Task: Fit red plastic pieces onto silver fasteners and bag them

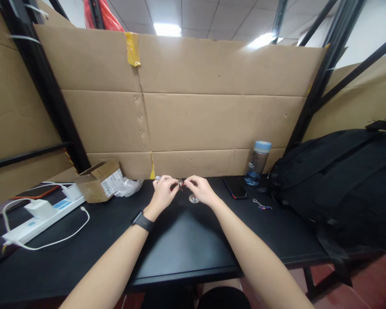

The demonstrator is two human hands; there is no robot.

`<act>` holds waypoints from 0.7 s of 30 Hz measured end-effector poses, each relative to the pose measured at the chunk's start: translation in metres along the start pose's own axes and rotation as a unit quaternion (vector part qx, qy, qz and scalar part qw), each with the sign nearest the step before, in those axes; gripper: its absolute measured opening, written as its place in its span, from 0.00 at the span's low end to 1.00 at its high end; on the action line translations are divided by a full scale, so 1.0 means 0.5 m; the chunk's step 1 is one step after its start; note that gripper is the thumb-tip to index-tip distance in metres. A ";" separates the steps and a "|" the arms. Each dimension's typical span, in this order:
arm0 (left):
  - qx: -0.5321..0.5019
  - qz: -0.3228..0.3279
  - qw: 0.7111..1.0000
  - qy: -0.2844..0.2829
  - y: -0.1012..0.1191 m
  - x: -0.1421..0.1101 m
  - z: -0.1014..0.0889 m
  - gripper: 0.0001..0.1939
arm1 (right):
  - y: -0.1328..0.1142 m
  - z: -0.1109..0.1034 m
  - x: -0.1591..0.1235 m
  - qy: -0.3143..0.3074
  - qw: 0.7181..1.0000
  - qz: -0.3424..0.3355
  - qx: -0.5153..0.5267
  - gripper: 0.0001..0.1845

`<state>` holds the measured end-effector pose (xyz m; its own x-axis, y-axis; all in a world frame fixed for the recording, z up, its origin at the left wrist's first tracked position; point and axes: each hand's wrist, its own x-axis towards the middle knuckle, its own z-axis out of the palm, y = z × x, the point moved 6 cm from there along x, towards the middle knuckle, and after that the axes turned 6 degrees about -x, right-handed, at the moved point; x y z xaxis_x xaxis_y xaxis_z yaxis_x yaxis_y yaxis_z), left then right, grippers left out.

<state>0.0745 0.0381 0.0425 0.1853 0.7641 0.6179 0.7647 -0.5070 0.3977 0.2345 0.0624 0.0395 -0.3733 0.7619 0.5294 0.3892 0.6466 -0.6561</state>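
My left hand (164, 189) is closed, its thumb and fingers pinching a small shiny round piece (180, 184) with a bit of red beside it. From the other side my right hand (201, 189) meets it, thumb and forefinger pinched at a small red part; fingers and blur hide its exact kind. Both hands are just above the black table (183, 253), close to its back. Under my right hand a small round disc (194, 198), clear or silvery, lies on the tabletop. Something small and shiny (158, 177) shows behind my left fingers.
To the left are a white power strip (45, 219) with cables, an opened cardboard box (99, 180) and crumpled clear plastic (128, 187). On the right lie a phone (234, 189), a small charm on a cord (262, 205), a water bottle (257, 163) and a black backpack (344, 176). Cardboard (212, 120) walls the back.
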 end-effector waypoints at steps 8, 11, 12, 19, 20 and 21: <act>0.011 0.024 1.000 -0.006 0.000 -0.004 0.012 0.08 | 0.000 0.009 -0.002 0.007 0.990 -0.070 -0.123 0.06; 0.007 0.037 0.999 -0.016 0.001 -0.004 0.014 0.08 | 0.004 0.009 -0.003 0.019 0.990 -0.069 -0.123 0.05; 0.006 0.041 0.999 -0.020 0.002 -0.004 0.015 0.08 | 0.005 0.008 -0.003 0.018 0.990 -0.067 -0.122 0.05; -0.004 0.026 0.999 -0.039 0.012 -0.006 0.021 0.09 | 0.006 0.004 0.000 -0.007 0.994 -0.041 -0.099 0.04; -0.008 0.021 0.999 -0.041 0.014 -0.005 0.020 0.09 | 0.007 0.003 0.000 -0.009 0.994 -0.039 -0.097 0.05; -0.012 0.015 0.999 -0.039 0.014 -0.004 0.018 0.11 | 0.008 0.002 0.000 -0.010 0.995 -0.039 -0.097 0.05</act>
<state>0.0848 0.0367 0.0380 0.2561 0.7764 0.5759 0.7435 -0.5389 0.3959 0.2353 0.0648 0.0361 -0.4243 0.7100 0.5621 0.5129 0.7000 -0.4970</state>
